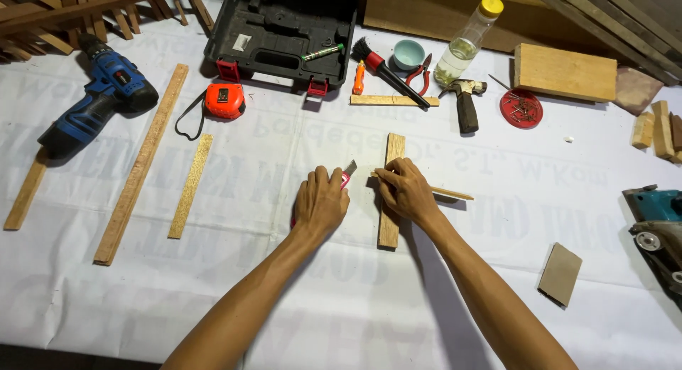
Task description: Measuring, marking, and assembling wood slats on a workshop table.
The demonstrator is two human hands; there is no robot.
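1. Wooden slat (389, 199): I see one short slat lying lengthwise at the middle of the white sheet (355, 306), under my right hand (403, 192).
2. My right hand is closed in a pinch on one thin wooden stick (455, 194), which lies across the slat and juts out to the right.
3. My left hand (321, 201) is wrapped shut around one red utility knife (347, 175); its blade tip pokes out just beside the slat's left edge.
4. To the left I count four more wooden strips: one long strip (142, 164), one shorter strip (190, 185), one under the drill (25, 194), and, near the top, one small strip (394, 100) lying crosswise.
5. One blue cordless drill (96, 100) and one orange tape measure (224, 100) lie at the upper left.
6. One open black tool case (284, 36) sits at the top, with one green marker (323, 52) inside.
7. Near it I count one brush (383, 68), one teal cup (408, 54), one pair of red pliers (420, 73), one yellow-capped bottle (469, 39) and one hammer (465, 103).
8. One red lid of nails (521, 108), one wooden block (565, 73) and one sheet of sandpaper (560, 274) lie to the right.
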